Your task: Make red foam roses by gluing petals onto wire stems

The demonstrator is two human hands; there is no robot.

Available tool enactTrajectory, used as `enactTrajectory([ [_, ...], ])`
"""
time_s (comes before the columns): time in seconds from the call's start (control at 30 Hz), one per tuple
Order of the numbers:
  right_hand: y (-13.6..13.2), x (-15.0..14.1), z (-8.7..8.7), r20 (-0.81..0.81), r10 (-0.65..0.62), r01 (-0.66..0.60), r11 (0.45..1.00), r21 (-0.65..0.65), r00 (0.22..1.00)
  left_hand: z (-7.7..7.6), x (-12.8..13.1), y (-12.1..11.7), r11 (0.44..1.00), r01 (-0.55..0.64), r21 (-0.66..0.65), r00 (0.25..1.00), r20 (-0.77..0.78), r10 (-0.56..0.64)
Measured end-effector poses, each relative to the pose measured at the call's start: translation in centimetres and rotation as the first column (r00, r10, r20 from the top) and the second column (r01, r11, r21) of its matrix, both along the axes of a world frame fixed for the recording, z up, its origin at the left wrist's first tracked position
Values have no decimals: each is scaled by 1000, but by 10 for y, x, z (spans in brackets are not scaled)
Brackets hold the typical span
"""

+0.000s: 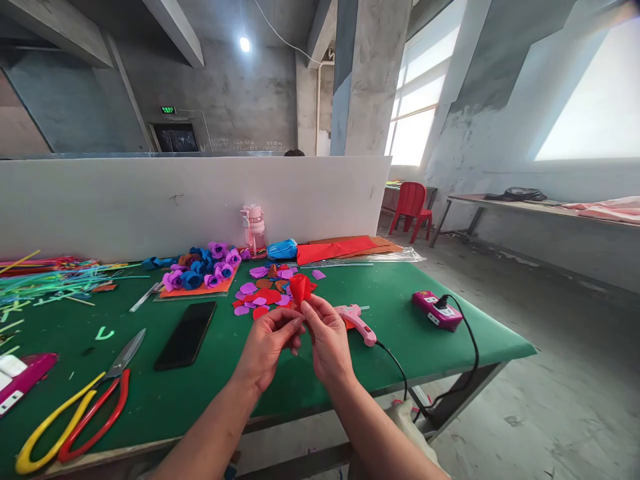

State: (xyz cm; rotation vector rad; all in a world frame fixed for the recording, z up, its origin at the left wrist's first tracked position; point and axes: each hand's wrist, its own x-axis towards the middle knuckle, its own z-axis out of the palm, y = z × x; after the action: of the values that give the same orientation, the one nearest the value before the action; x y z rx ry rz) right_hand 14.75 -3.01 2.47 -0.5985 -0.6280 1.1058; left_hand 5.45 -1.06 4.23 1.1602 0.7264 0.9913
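Note:
Both of my hands meet above the green table [240,380], pinching a small red paper flower [302,288]. My left hand [270,347] grips it from below on the left with fingers closed. My right hand [326,337] pinches it from the right. Loose red, purple and orange petals [264,293] lie on the table just behind the flower. A pink glue gun [356,321] rests right of my right hand, its black cord running off the table edge.
A black phone [186,335] lies left of my hands, with scissors [75,410] nearer the front-left. Finished purple and blue flowers [203,267], coloured sticks [45,280], a pink bottle [254,228], red sheets [335,249] and a pink power strip [436,310] also sit here. A white partition [150,200] stands behind.

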Motion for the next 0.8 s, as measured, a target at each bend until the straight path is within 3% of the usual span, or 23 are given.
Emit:
enactTrajectory([
  [0.43,3,5,-3,48,-145,146,989,-17,988,-3,1,1,1000,-14,27,999,-49,15],
  [0.8,2,7,1,9,-141,141,990,-31,990,-2,3,0,1000,-13,20,998,-55,14],
])
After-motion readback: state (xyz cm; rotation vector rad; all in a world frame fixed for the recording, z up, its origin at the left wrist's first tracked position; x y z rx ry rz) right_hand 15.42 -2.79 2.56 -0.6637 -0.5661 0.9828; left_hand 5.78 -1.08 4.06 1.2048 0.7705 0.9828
